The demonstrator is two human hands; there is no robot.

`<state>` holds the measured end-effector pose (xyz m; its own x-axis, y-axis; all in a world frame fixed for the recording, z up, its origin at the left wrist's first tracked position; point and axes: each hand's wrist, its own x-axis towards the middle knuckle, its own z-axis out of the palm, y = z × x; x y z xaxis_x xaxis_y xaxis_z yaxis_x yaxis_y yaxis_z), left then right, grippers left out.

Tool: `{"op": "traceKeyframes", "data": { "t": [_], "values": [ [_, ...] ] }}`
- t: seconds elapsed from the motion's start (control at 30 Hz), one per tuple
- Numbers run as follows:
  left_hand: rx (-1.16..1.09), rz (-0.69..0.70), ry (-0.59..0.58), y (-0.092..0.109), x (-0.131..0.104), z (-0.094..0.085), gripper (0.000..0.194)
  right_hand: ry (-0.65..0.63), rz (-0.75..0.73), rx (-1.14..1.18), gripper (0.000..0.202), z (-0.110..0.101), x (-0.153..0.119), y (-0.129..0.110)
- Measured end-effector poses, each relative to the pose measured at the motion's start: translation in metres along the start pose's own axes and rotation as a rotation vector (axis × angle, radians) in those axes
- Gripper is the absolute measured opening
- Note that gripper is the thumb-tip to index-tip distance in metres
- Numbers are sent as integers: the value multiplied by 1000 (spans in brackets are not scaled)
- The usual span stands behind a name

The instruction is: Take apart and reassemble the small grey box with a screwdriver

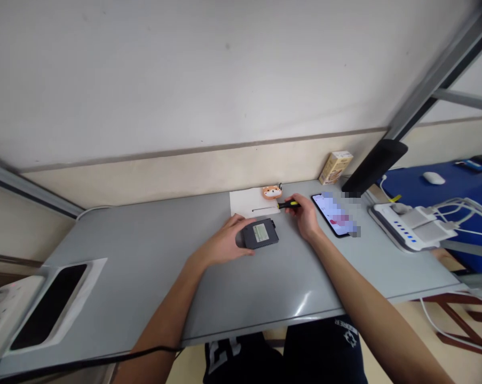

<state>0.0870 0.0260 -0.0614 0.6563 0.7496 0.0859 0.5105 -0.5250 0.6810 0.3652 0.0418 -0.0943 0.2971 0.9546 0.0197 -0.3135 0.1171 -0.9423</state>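
Observation:
A flat dark grey box [269, 236] with a pale label lies on the grey table. My left hand [224, 242] grips its left end, fingers along the far edge and thumb at the near one. In my right hand [305, 216] is a screwdriver [284, 205] with a black and yellow handle, its thin shaft pointing left over a white sheet of paper [244, 200]. The tip is apart from the box. Just behind the shaft sits an orange animal-face case [271, 192].
Right of my right hand lies a lit phone [331, 213]. Beyond it are a small carton [336, 166], a black upright object [374, 166] and a white power strip [404, 226] with plugs and cables. A dark-screened device [50, 304] lies at the left. A black cable [144, 351] crosses near my left forearm.

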Motion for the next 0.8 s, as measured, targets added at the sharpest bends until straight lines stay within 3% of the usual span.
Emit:
{"op": "traceKeyframes", "data": {
  "t": [0.2,0.37,0.6,0.8],
  "values": [
    [-159,-81,34,-1,4,0,68,43,26,15,26,-1,2,-1],
    [-222,-204,39,-6,9,-4,42,52,9,82,22,-4,3,-4],
    [-233,-310,124,-11,13,3,58,69,50,174,20,2,-4,-12],
    [-268,-307,167,-15,13,6,61,-66,36,87,24,8,-10,-11]
  ]
}}
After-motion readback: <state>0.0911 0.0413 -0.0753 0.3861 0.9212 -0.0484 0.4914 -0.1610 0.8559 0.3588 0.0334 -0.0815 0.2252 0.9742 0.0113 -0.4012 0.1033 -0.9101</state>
